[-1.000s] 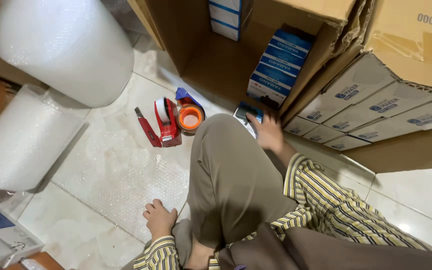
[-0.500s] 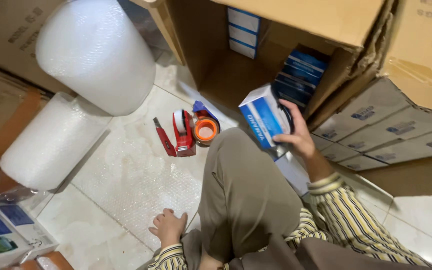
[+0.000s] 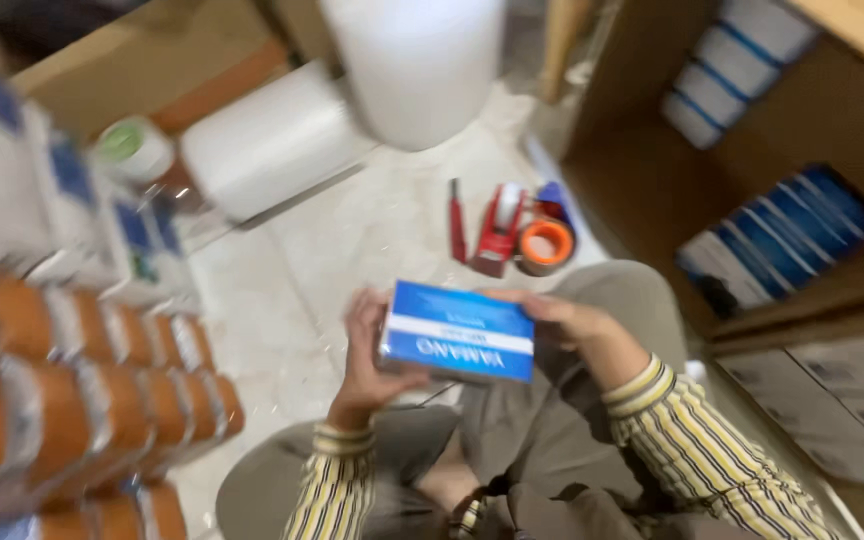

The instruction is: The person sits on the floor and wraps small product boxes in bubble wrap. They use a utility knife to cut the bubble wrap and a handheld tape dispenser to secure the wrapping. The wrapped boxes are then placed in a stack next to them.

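Observation:
I hold a blue and white box [image 3: 459, 331] flat in front of me, above my lap, with both hands. My left hand [image 3: 364, 352] grips its left end. My right hand [image 3: 560, 318] grips its right end from behind. Both sleeves are yellow with dark stripes. My knees in grey trousers show below the box. The picture is blurred by motion.
A red tape dispenser [image 3: 498, 228] and an orange tape roll [image 3: 545, 245] lie on the tiled floor ahead. Bubble wrap rolls [image 3: 270, 142] stand behind. An open cardboard carton [image 3: 652, 180] at right holds more blue boxes [image 3: 778, 244]. Stacked orange packs [image 3: 82, 370] fill the left.
My right hand lifted the box out of the carton and brought it in front of me. My left hand left the floor and took its other end. The view swung left.

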